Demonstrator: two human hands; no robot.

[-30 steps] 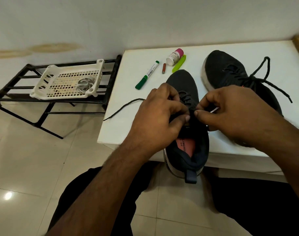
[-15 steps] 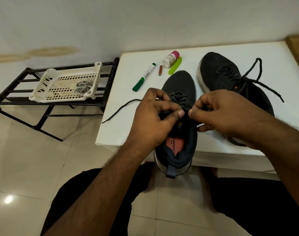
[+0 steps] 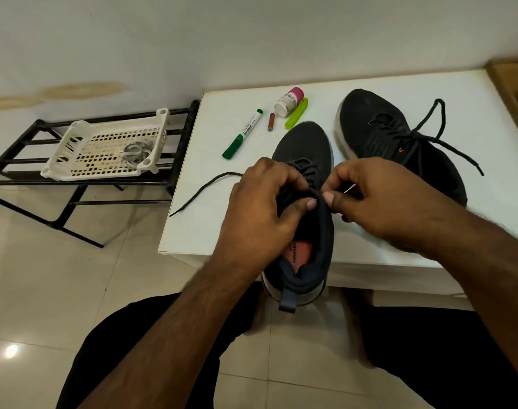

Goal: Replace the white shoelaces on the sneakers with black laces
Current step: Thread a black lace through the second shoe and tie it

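Hands (image 3: 319,202) pinching black lace (image 3: 316,192)

Two sneakers on a table, a rack to its left.

The near sneaker (image 3: 303,160) was set at the table's (image 3: 355,84) front edge, heel overhanging; the second sneaker (image 3: 378,128) lay right of it. A marker (image 3: 242,134) and bottle (image 3: 288,101) were placed behind. A basket (image 3: 104,149) was seated on the rack (image 3: 21,172).

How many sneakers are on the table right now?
2. The near sneaker sits at the table's front edge, heel overhanging, with the left hand and right hand at its laces. The far sneaker lies to its right, already laced in black.
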